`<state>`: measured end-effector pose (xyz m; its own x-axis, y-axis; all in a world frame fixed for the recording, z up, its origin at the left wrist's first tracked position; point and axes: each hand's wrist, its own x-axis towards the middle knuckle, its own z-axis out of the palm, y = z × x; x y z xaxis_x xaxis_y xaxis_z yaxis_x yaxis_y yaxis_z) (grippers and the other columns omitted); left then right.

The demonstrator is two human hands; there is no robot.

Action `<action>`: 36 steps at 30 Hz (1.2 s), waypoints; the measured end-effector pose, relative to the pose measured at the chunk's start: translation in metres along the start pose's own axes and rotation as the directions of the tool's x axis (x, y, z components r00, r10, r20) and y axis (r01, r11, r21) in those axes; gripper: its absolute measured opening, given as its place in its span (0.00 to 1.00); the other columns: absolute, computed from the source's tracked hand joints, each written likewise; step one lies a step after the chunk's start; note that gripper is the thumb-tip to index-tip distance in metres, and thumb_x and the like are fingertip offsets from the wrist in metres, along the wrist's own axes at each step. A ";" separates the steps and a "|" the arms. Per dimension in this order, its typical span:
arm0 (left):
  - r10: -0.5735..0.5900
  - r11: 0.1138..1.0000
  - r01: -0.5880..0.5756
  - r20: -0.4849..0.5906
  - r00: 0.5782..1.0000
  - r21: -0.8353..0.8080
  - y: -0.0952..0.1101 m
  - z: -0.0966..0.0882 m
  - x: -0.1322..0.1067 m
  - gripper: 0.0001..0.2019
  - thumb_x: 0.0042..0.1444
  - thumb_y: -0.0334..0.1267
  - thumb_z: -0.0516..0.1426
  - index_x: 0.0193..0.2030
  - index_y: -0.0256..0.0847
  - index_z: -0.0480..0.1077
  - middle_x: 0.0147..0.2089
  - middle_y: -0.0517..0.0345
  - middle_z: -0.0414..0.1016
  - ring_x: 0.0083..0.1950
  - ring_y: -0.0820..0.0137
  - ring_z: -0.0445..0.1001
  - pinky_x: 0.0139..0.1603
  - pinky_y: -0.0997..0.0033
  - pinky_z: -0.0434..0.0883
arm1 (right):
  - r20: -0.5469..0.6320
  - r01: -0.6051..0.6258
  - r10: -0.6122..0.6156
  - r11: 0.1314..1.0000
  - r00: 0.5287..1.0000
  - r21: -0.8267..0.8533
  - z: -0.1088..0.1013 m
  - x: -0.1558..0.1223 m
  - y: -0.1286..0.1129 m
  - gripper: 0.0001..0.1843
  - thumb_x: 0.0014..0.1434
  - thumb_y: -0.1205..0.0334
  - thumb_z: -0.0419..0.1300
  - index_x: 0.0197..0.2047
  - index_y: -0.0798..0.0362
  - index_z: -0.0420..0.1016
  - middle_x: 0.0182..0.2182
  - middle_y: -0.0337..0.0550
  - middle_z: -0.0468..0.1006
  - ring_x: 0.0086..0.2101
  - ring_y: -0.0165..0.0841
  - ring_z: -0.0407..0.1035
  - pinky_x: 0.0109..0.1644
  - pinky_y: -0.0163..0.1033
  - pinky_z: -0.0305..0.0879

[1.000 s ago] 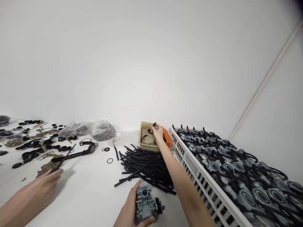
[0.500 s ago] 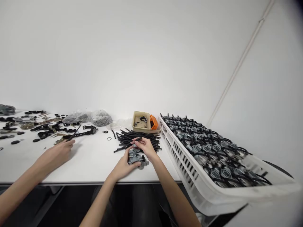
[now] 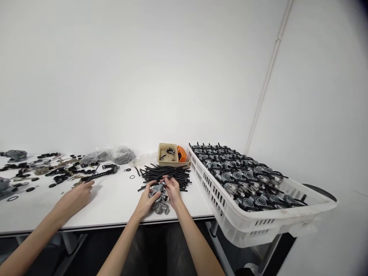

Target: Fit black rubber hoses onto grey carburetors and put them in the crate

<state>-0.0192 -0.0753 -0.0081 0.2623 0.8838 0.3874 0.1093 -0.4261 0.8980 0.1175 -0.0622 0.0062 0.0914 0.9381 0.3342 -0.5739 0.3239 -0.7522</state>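
A grey metal carburetor (image 3: 161, 207) is tilted just over the front of the white table, with my left hand (image 3: 145, 202) closed around its left side. My right hand (image 3: 173, 193) is at the top of the carburetor, its fingertips pinched together on what looks like the end of a black rubber hose; the fingers mostly hide it. Both hands meet at the carburetor's upper end. Directly behind them lies a loose pile of black hoses (image 3: 169, 173).
A white crate (image 3: 205, 188) of carburetors stands at right. Behind the hoses sit a beige tray (image 3: 167, 163) and an orange basket (image 3: 181, 153). At left, a co-worker's hand (image 3: 76, 197) rests near a black strap (image 3: 99, 174), scattered black parts and bagged grey parts (image 3: 122, 154).
The view has shifted, so the crate appears farther left. My hands have tilted the carburetor, and my right fingertips are lower, against its top. The co-worker's hand stays by the strap.
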 end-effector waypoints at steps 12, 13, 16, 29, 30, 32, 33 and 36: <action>0.039 0.998 -0.038 0.013 0.999 -0.044 0.005 -0.005 -0.003 0.19 0.53 0.46 0.55 0.51 0.47 0.61 0.51 0.54 0.69 0.41 0.63 0.71 0.43 0.62 0.68 | 0.016 -0.103 0.103 0.992 0.995 0.068 -0.003 -0.002 0.001 0.16 0.42 0.56 0.71 0.33 0.55 0.76 0.28 0.42 0.79 0.32 0.33 0.73 0.42 0.38 0.66; 0.045 0.998 -0.045 0.006 0.999 -0.039 0.006 -0.004 -0.003 0.19 0.53 0.47 0.55 0.51 0.46 0.61 0.51 0.53 0.68 0.41 0.64 0.71 0.43 0.62 0.68 | 0.017 -0.106 0.105 0.992 0.994 0.070 -0.003 -0.002 0.001 0.17 0.41 0.56 0.71 0.33 0.55 0.76 0.28 0.42 0.80 0.31 0.33 0.74 0.42 0.38 0.66; 0.051 0.998 -0.051 -0.001 0.999 -0.025 0.006 -0.003 -0.002 0.20 0.53 0.47 0.54 0.51 0.44 0.61 0.51 0.52 0.68 0.40 0.65 0.71 0.43 0.62 0.68 | 0.025 -0.106 0.104 0.992 0.994 0.070 -0.003 -0.001 0.001 0.17 0.41 0.56 0.71 0.33 0.55 0.76 0.28 0.42 0.80 0.30 0.32 0.74 0.41 0.38 0.67; -0.018 1.000 0.018 -0.028 0.999 0.004 0.010 -0.003 -0.002 0.18 0.52 0.50 0.54 0.49 0.50 0.63 0.53 0.56 0.69 0.45 0.60 0.72 0.48 0.57 0.68 | 0.041 -0.095 0.093 0.994 0.995 0.053 -0.003 -0.003 -0.001 0.16 0.39 0.58 0.72 0.32 0.54 0.78 0.28 0.41 0.80 0.29 0.32 0.73 0.40 0.38 0.67; -0.021 1.000 0.021 -0.030 0.999 0.007 0.011 -0.003 -0.002 0.18 0.52 0.50 0.54 0.48 0.50 0.64 0.53 0.56 0.70 0.45 0.59 0.72 0.48 0.57 0.68 | 0.037 -0.096 0.094 0.994 0.995 0.055 -0.003 -0.003 -0.002 0.16 0.39 0.58 0.72 0.32 0.54 0.78 0.28 0.41 0.80 0.29 0.32 0.73 0.40 0.38 0.67; -0.018 1.000 0.018 -0.024 1.000 0.007 0.012 -0.003 -0.002 0.18 0.53 0.50 0.54 0.49 0.50 0.64 0.53 0.56 0.69 0.46 0.60 0.72 0.48 0.57 0.68 | 0.033 -0.099 0.097 0.993 0.995 0.060 -0.003 -0.003 -0.002 0.16 0.38 0.58 0.72 0.32 0.54 0.78 0.28 0.41 0.80 0.29 0.32 0.73 0.40 0.38 0.67; -0.013 1.000 0.013 -0.020 1.000 0.004 0.011 -0.003 -0.002 0.17 0.53 0.50 0.54 0.49 0.50 0.63 0.53 0.56 0.69 0.46 0.60 0.71 0.48 0.58 0.68 | 0.032 -0.100 0.098 0.993 0.995 0.060 -0.003 -0.004 -0.002 0.16 0.38 0.59 0.72 0.32 0.54 0.78 0.28 0.41 0.80 0.29 0.32 0.73 0.41 0.38 0.67; 0.003 1.000 -0.003 -0.011 1.000 -0.007 0.010 -0.003 -0.003 0.17 0.54 0.49 0.53 0.49 0.49 0.63 0.53 0.56 0.69 0.44 0.62 0.71 0.48 0.61 0.68 | 0.024 -0.096 0.095 0.994 0.995 0.049 -0.003 -0.004 -0.003 0.16 0.37 0.59 0.73 0.32 0.54 0.78 0.28 0.41 0.80 0.30 0.32 0.72 0.41 0.38 0.66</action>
<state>-0.0219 -0.0811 0.0006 0.2523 0.8845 0.3925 0.1016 -0.4276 0.8983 0.1214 -0.0665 0.0052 0.0167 0.9613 0.2752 -0.6191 0.2260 -0.7521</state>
